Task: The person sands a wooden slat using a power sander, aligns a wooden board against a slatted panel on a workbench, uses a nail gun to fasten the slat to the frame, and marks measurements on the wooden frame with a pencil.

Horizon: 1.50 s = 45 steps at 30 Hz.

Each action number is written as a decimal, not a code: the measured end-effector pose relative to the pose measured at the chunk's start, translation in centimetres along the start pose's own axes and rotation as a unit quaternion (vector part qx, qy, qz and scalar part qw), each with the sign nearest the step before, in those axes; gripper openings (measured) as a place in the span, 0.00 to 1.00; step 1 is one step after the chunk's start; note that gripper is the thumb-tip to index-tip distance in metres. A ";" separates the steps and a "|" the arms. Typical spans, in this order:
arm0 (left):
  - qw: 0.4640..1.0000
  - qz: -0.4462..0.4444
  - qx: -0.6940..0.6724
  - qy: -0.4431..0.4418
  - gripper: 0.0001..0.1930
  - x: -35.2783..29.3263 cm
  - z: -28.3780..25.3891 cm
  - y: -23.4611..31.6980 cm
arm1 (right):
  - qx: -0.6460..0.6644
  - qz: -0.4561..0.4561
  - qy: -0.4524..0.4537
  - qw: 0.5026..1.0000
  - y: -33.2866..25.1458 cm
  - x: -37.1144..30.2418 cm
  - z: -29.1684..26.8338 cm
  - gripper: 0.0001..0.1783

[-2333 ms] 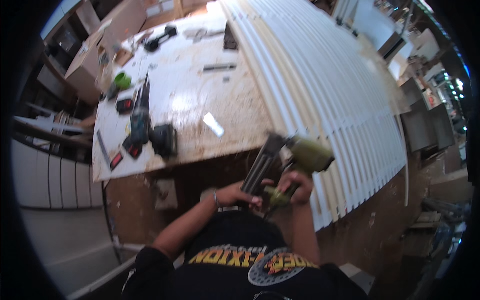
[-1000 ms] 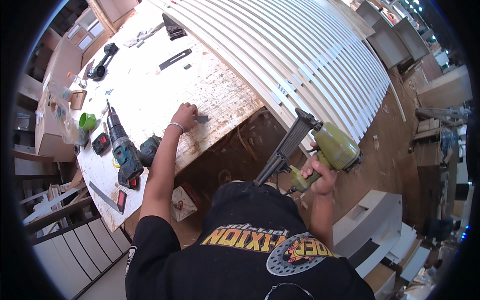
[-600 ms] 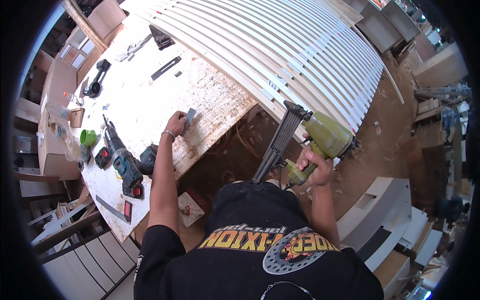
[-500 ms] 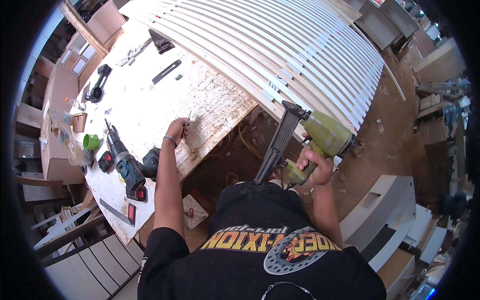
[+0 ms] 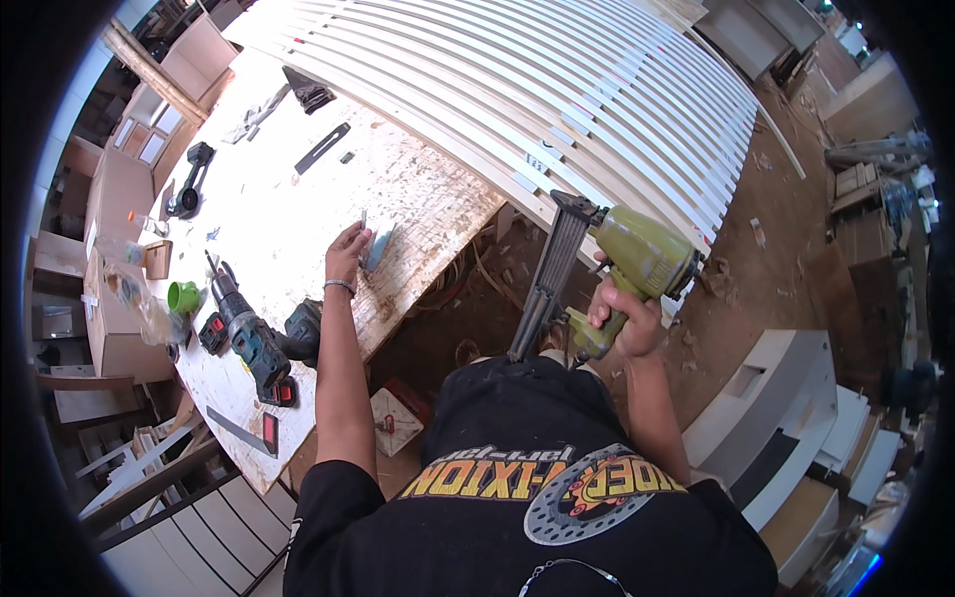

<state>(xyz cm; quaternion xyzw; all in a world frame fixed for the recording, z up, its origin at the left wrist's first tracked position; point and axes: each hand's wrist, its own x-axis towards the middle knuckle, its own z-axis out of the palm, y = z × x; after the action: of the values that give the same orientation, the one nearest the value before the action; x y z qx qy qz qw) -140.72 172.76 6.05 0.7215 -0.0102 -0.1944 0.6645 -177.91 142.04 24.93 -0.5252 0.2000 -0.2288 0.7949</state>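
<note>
My right hand [image 5: 627,316] is wrapped round the handle of an olive-green nail gun [image 5: 642,254]. The gun's long dark magazine [image 5: 545,279] slants down toward my lap. Over the worn white tabletop, my left hand [image 5: 345,255] pinches a small thin greyish strip [image 5: 364,217], which pokes up past the fingertips. It is too small to make out exactly. Right beside those fingers lies a bluish piece [image 5: 378,247] on the table [image 5: 428,214].
Left of my forearm lie a cordless drill [image 5: 254,343], a loose battery [image 5: 213,333], a green cup [image 5: 183,297] and a try square [image 5: 244,433]. Farther off are another dark tool [image 5: 189,184] and a flat dark bar [image 5: 321,149]. A slatted white panel [image 5: 597,129] spans the far right.
My left hand has shifted slightly and lifted a thin strip into sight; the bluish piece beside it now shows. My right hand still holds the nail gun, almost unmoved.
</note>
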 end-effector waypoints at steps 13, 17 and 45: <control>0.973 -0.010 -0.086 -0.215 0.14 -15.8 17.2 12.9 | 0.027 0.007 0.034 0.999 0.1 2.0 -0.6 0.28; 0.970 0.063 -0.104 -0.211 0.10 -18.1 23.6 13.5 | 0.058 0.031 0.044 0.997 -0.7 2.3 -0.1 0.26; 0.962 0.116 -0.182 -0.168 0.08 -17.6 23.1 14.9 | 0.118 0.042 0.015 0.992 -1.1 2.1 1.5 0.26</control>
<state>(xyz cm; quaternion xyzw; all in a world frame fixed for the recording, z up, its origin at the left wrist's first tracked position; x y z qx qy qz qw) -160.13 153.72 24.15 0.5387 -0.1698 -0.2329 0.7916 -175.51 141.54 26.34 -0.4152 0.2050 -0.2248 0.8573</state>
